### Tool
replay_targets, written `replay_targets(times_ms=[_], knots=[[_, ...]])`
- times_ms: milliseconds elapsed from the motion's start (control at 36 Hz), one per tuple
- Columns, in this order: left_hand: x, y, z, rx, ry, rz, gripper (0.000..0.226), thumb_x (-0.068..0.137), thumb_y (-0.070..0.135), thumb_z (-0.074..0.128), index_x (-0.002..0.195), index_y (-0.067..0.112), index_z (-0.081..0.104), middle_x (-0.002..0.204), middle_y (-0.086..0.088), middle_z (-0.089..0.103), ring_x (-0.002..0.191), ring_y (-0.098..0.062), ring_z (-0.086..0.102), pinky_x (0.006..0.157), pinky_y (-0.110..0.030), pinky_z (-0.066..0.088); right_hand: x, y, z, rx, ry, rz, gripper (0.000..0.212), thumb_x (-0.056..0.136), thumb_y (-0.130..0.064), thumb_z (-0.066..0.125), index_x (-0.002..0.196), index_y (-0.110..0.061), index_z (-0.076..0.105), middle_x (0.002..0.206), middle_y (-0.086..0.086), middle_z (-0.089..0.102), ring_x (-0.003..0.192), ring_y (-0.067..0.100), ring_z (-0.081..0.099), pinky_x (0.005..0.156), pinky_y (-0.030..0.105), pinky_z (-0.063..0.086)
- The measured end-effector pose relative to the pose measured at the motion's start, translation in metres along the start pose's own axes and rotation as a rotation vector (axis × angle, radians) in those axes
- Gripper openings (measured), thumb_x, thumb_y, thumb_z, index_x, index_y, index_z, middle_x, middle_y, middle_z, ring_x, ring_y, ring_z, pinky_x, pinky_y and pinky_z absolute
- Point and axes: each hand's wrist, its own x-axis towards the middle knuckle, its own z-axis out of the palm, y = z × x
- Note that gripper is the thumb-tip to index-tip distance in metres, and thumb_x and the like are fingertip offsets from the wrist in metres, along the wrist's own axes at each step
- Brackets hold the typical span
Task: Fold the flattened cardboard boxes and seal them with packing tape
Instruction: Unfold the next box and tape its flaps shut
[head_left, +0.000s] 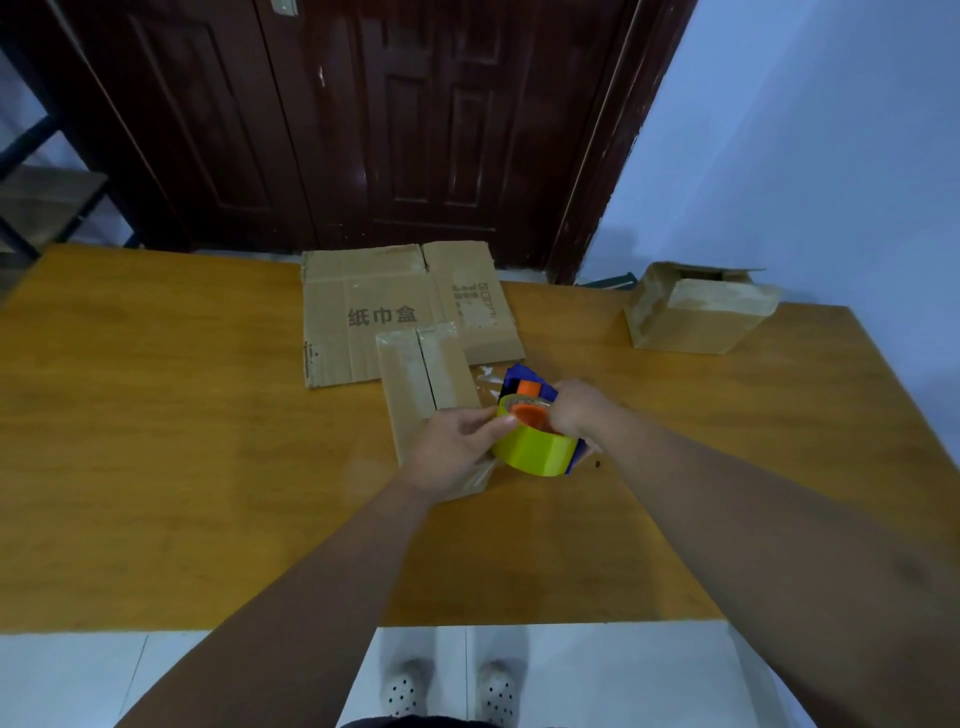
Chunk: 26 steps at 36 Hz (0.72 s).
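Observation:
A folded-up cardboard box (423, 384) stands mid-table with its top flaps closed and a seam down the middle. To its right a blue tape dispenser (524, 382) carries a yellow tape roll (535, 449) with an orange hub. My right hand (576, 410) grips the dispenser from the right. My left hand (457, 447) lies over the box's near right corner, and its fingers pinch at the roll's left edge. Behind the box a flattened cardboard box (363, 312) with printed characters lies on the table.
Another assembled cardboard box (696, 317) sits at the far right of the wooden table (156, 441). A dark door (363, 130) stands behind the table and a shelf frame (36, 197) at the far left. The table's near edge is just ahead of my feet.

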Motion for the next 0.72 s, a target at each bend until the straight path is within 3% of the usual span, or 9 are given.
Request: replay_targets(times_ms=[139,250,444,528,611,667,722], knots=[[0.004,-0.002,0.006,0.008,0.064,-0.006,0.032,0.076,0.038,0.073,0.103,0.021,0.073,0.093,0.001,0.075,0.090,-0.016,0.070,0.085,-0.041,0.056,-0.002,-0.004,-0.002,-0.066,0.029,0.010,0.036,0.092,-0.027,0.062,0.119,-0.006,0.048,0.110,0.021,0.060,0.090,0.038,0.066,0.074,0.049,0.058],[0.003,-0.002,0.005,-0.070,0.050,-0.039,0.047,0.077,0.039,0.068,0.114,0.011,0.069,0.098,-0.007,0.073,0.093,-0.023,0.070,0.087,-0.044,0.056,0.002,-0.004,-0.002,-0.113,0.050,-0.006,0.034,0.093,-0.028,0.059,0.117,-0.005,0.051,0.109,0.018,0.061,0.094,0.034,0.065,0.081,0.046,0.057],[0.006,-0.006,0.005,-0.074,0.098,-0.011,0.033,0.092,0.030,0.059,0.116,0.009,0.068,0.108,-0.007,0.071,0.097,-0.019,0.068,0.085,-0.037,0.057,0.005,-0.007,-0.001,-0.081,0.035,0.024,0.033,0.093,-0.025,0.059,0.116,-0.005,0.047,0.105,0.021,0.058,0.085,0.039,0.067,0.073,0.050,0.059],[0.006,-0.007,0.008,-0.069,0.158,0.030,0.015,0.092,0.030,0.060,0.099,0.016,0.061,0.096,-0.002,0.071,0.082,-0.008,0.067,0.061,-0.024,0.056,0.005,-0.008,-0.001,-0.096,0.053,0.038,0.034,0.095,-0.023,0.055,0.120,-0.004,0.044,0.103,0.022,0.057,0.080,0.040,0.067,0.067,0.048,0.059],[0.008,-0.006,0.011,-0.026,0.195,0.082,0.016,0.094,0.027,0.056,0.083,0.020,0.049,0.076,0.005,0.059,0.062,0.002,0.055,0.046,-0.010,0.041,0.004,-0.008,-0.001,-0.088,0.068,0.039,0.036,0.094,-0.023,0.057,0.122,-0.004,0.044,0.102,0.022,0.055,0.077,0.040,0.066,0.050,0.042,0.056],[0.009,-0.005,0.013,-0.014,0.199,0.098,0.017,0.097,0.025,0.053,0.081,0.020,0.048,0.075,0.003,0.052,0.063,-0.002,0.049,0.049,-0.012,0.039,0.004,-0.009,-0.001,-0.082,0.080,0.038,0.037,0.094,-0.023,0.057,0.123,-0.005,0.043,0.103,0.022,0.054,0.075,0.040,0.065,0.044,0.039,0.052],[0.011,-0.005,0.014,-0.005,0.192,0.102,0.018,0.098,0.025,0.049,0.081,0.021,0.047,0.075,0.000,0.048,0.067,-0.008,0.046,0.063,-0.023,0.041,0.004,-0.010,0.000,-0.080,0.097,0.032,0.039,0.093,-0.024,0.058,0.124,-0.005,0.043,0.103,0.021,0.053,0.073,0.039,0.064,0.041,0.038,0.050]])
